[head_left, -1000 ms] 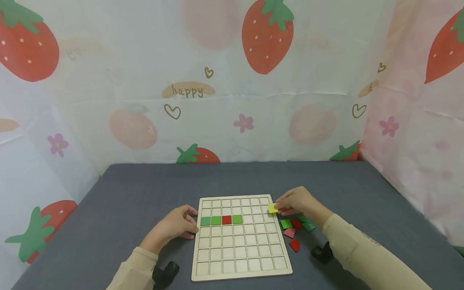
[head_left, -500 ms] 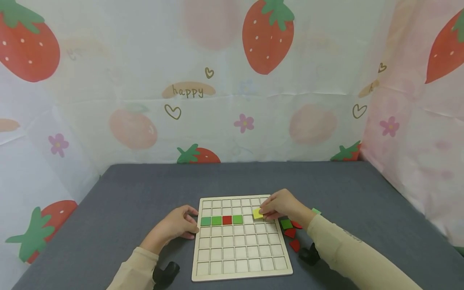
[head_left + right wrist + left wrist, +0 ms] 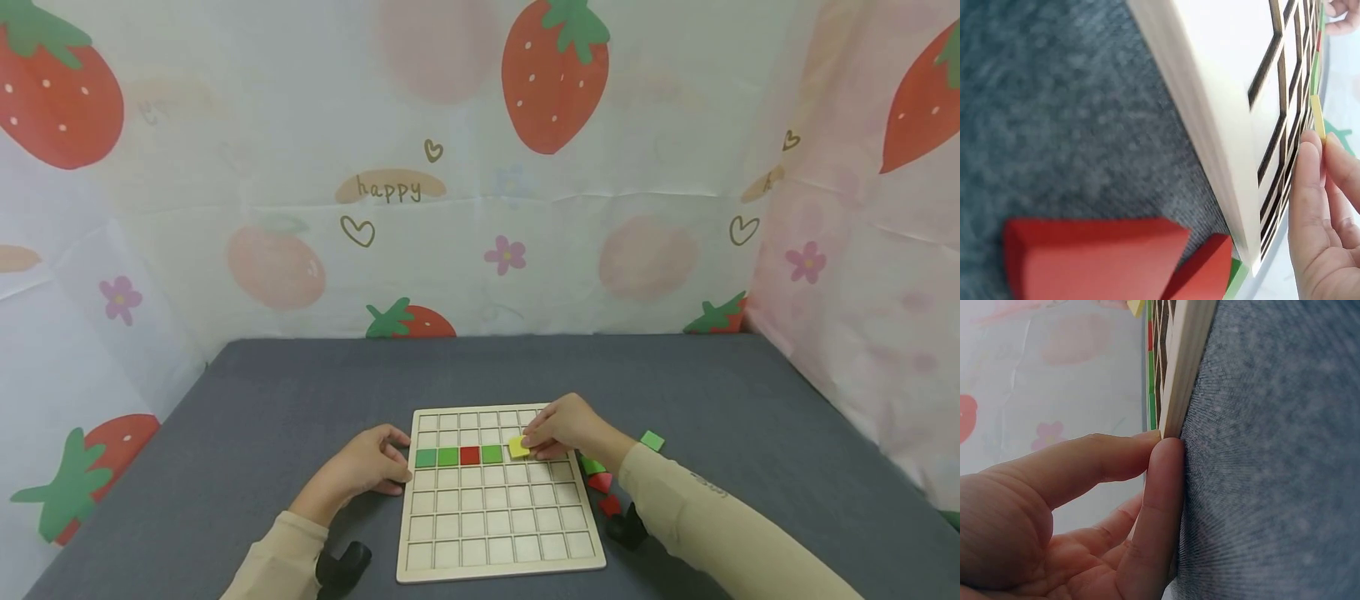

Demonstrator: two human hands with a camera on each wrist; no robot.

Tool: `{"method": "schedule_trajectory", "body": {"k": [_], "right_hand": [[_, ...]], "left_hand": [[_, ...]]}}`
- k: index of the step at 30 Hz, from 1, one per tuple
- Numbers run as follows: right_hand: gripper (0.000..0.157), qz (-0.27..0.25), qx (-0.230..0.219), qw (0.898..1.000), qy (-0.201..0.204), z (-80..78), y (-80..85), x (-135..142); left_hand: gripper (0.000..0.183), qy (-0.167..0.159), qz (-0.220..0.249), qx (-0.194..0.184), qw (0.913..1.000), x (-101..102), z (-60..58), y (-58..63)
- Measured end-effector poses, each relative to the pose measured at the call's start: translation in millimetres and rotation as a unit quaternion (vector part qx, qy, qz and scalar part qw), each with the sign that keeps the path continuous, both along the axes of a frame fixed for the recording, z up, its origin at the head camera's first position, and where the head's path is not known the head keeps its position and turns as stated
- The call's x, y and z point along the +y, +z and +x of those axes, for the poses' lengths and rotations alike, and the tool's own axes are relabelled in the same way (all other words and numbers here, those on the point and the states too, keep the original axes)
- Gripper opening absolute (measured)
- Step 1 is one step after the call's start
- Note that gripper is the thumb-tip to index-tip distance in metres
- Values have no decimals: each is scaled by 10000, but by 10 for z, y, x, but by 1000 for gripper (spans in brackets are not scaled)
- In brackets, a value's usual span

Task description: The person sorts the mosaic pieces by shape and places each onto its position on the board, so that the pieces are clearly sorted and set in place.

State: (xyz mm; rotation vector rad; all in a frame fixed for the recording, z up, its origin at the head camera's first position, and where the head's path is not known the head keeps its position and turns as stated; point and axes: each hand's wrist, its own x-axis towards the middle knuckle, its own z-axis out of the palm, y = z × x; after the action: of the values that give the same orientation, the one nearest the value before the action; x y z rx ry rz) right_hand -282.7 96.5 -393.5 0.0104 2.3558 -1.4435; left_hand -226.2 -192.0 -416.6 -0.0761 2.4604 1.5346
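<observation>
A wooden grid board [image 3: 500,525] lies flat on the dark cloth. In its third row from the back sit a teal tile [image 3: 426,457], a green tile [image 3: 447,457], a red tile [image 3: 469,455] and another green tile [image 3: 491,454]. My right hand [image 3: 566,427] pinches a yellow square tile [image 3: 519,447] between thumb and fingers, over the fifth cell of that row. The right wrist view has this yellow tile [image 3: 1317,117] tilted above the grid. At the board's left edge, my left hand [image 3: 367,458] holds the rim; its thumb and a finger [image 3: 1165,475] meet there.
Right of the board lie loose pieces: a light green tile [image 3: 652,440], a green tile [image 3: 592,467] and red pieces [image 3: 600,482], partly hidden by the right arm. Dark cloth [image 3: 315,375] covers the table. A strawberry-print curtain [image 3: 465,250] stands behind and at both sides.
My right hand has carried the yellow tile leftward from the board's right edge to beside the second green tile. The left hand and the board have stayed in place.
</observation>
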Motion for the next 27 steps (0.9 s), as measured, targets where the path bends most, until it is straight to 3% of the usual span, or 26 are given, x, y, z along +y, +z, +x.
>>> {"method": "schedule_trajectory", "body": {"k": [27], "right_hand": [[8,279,262,9993,28,29,-49,-130]], "left_hand": [[46,-28,-63,15,10000,-11,-17,-38]]}}
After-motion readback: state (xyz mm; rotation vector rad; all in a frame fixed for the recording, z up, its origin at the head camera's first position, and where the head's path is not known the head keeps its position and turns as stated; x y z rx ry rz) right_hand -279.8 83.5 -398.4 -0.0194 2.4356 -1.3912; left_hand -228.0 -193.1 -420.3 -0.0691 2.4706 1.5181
